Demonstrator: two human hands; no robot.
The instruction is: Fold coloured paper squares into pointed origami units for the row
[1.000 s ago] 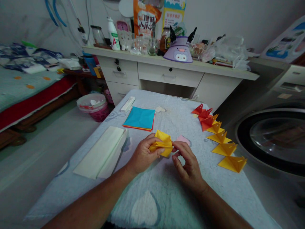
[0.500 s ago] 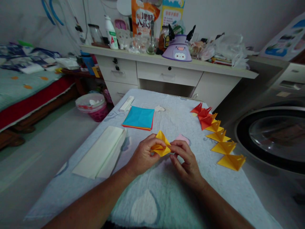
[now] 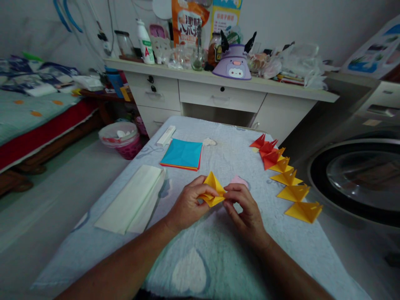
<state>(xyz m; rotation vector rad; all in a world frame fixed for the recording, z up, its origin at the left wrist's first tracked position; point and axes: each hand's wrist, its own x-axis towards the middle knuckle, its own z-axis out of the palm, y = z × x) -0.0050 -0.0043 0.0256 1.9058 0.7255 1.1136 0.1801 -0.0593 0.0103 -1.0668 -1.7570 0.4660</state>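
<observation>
Both of my hands pinch one folded yellow paper piece (image 3: 212,188) just above the cloth-covered table (image 3: 200,250). My left hand (image 3: 187,205) grips its left side with thumb and fingers closed. My right hand (image 3: 243,208) pinches its right edge. A row of finished folded pieces, red ones (image 3: 265,151) at the far end and yellow ones (image 3: 293,191) nearer, lies to the right of my hands. A stack of square coloured paper with a blue sheet on top (image 3: 183,154) lies beyond my hands.
A long white folded sheet (image 3: 133,200) lies at the table's left edge, a small white box (image 3: 166,135) at the far left. A cluttered desk (image 3: 225,83) stands behind, a washing machine (image 3: 356,175) to the right, a pink bin (image 3: 120,139) and a bed (image 3: 37,112) to the left.
The yellow piece has been pressed flatter and narrower between my fingers, and my hands have drawn slightly closer together. Nothing else on the table moved.
</observation>
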